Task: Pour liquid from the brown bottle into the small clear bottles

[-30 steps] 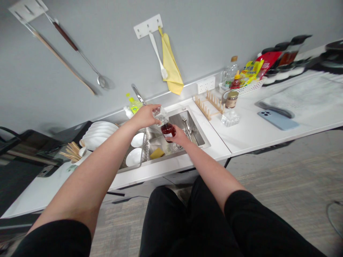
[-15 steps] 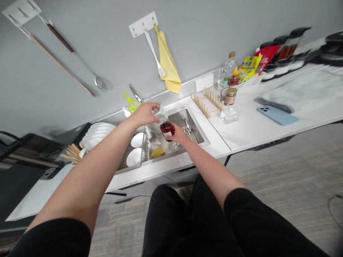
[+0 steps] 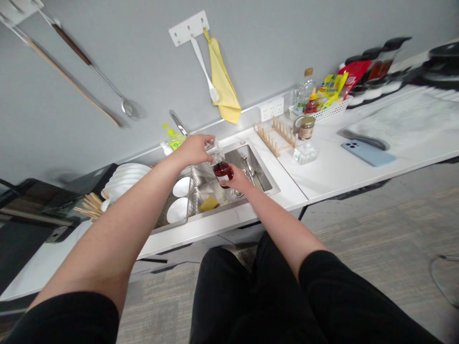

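Over the steel sink (image 3: 265, 184), my left hand (image 3: 195, 150) is closed around a clear see-through container (image 3: 215, 149), gripped from the side and above. My right hand (image 3: 237, 179) wraps around a bottle of dark red liquid (image 3: 223, 173) with a pale label. The clear container sits right at the top of the bottle; whether the two touch I cannot tell. A yellow sponge (image 3: 209, 204) lies in the sink below. White bowls (image 3: 178, 210) rest in a wire basket on the sink's left side.
A chrome faucet (image 3: 178, 123) and a soap bottle (image 3: 175, 139) stand behind the sink. Stacked white plates (image 3: 125, 177) are at left. On the right counter are a wooden rack (image 3: 278, 136), a lidded jar (image 3: 307, 128), a clear block-like container (image 3: 305, 153) and a blue phone (image 3: 369, 153).
The view has shifted slightly, so the surroundings appear a little further left. Both hands keep their grips, with the clear container and the red bottle in nearly the same position.
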`<action>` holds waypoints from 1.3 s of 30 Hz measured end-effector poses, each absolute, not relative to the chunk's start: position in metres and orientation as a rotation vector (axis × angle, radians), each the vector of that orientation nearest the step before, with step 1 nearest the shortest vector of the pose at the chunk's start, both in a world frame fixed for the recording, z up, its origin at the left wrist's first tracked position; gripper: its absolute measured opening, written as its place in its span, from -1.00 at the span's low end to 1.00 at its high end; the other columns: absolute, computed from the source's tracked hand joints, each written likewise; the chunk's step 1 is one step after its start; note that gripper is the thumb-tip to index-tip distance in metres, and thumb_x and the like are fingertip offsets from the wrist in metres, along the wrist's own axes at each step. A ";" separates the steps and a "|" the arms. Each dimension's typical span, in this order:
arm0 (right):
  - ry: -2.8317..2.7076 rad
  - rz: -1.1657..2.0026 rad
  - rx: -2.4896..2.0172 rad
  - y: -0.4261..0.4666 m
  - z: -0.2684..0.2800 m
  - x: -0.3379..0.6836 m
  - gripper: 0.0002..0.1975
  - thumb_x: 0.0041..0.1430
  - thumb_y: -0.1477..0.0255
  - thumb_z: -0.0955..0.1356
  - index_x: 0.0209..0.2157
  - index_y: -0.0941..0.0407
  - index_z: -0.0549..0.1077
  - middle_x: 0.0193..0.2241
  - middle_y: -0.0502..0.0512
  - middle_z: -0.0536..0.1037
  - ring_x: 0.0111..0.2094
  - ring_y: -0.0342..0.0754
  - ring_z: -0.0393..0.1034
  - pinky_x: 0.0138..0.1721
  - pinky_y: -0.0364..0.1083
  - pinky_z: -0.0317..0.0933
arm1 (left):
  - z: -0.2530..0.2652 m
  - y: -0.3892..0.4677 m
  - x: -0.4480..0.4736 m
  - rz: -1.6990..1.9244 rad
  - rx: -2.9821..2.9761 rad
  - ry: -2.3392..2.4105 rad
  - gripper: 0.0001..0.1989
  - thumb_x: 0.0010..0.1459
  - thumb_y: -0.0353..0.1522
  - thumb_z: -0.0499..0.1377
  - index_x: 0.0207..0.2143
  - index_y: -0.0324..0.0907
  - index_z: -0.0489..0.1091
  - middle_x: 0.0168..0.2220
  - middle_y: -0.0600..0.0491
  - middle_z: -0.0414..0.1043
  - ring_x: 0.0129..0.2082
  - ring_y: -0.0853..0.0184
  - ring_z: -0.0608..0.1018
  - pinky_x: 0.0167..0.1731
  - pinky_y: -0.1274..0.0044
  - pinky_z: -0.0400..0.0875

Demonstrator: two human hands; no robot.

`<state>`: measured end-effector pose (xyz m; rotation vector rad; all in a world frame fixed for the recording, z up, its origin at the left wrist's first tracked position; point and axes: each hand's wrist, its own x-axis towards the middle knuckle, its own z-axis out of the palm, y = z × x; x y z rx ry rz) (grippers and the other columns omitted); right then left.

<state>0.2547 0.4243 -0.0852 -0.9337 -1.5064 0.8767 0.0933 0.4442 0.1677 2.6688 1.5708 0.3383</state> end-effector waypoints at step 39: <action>-1.627 1.039 -0.861 0.421 -0.097 0.246 0.02 -0.12 0.09 0.74 0.35 0.08 0.49 0.14 0.26 0.72 0.09 0.29 0.67 0.14 0.20 0.55 | -0.053 0.337 -0.029 1.633 1.250 1.116 -0.33 -0.02 -0.17 0.55 0.11 0.02 0.41 0.09 0.00 0.57 0.12 0.09 0.67 0.18 0.19 0.57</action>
